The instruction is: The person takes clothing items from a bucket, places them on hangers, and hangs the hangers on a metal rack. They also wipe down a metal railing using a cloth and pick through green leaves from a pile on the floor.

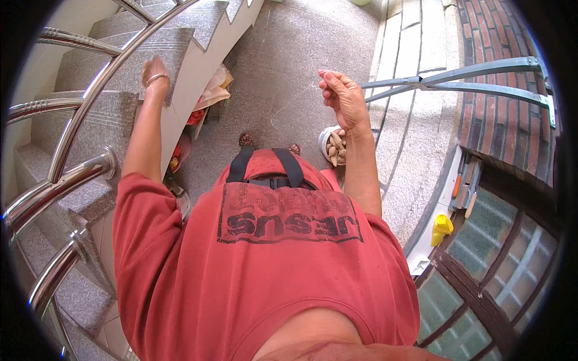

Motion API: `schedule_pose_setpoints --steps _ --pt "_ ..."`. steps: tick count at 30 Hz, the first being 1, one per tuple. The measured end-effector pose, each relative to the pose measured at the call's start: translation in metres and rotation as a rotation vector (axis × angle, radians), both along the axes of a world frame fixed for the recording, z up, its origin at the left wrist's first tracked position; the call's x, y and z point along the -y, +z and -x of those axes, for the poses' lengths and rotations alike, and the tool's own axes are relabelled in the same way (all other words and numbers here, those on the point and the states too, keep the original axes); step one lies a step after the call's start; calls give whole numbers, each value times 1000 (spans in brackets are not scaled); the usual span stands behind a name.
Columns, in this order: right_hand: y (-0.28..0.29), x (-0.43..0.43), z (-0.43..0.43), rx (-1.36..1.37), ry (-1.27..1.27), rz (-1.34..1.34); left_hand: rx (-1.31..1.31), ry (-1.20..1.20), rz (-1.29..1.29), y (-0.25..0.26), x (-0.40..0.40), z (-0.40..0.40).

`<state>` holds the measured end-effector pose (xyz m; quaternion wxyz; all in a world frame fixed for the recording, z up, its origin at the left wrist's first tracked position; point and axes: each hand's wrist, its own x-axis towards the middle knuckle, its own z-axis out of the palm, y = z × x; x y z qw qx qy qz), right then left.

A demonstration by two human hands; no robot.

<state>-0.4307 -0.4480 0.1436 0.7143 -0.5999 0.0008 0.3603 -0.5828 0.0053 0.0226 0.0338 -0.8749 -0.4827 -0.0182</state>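
My left hand (154,73), with a bangle at the wrist, is raised beside the grey stone stairs (169,43). Motion blurs its fingers, so I cannot tell whether anything is in them. In front of my right side, my right hand (344,97) is raised with fingers curled and the thumb against the index finger. Nothing shows between those fingertips. Partly hidden behind my right forearm, a white bucket (324,143) holds several pale brown tubers (334,146).
A polished steel handrail (86,101) curves along the left. Bags (216,90) lie beside the stairs. On the right, a metal bracket (478,77) juts from the brick wall (496,113). Knives in a rack (467,180) and a yellow plastic bag (441,229) hang by a window (487,230).
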Motion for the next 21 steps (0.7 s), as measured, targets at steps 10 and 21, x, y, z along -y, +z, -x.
schedule_pose_setpoints --steps 10,21 --pt "31 -10 17 127 90 16 1108 -283 1681 94 275 -43" --pt "27 -28 42 311 123 44 993 -144 2136 104 292 -17"
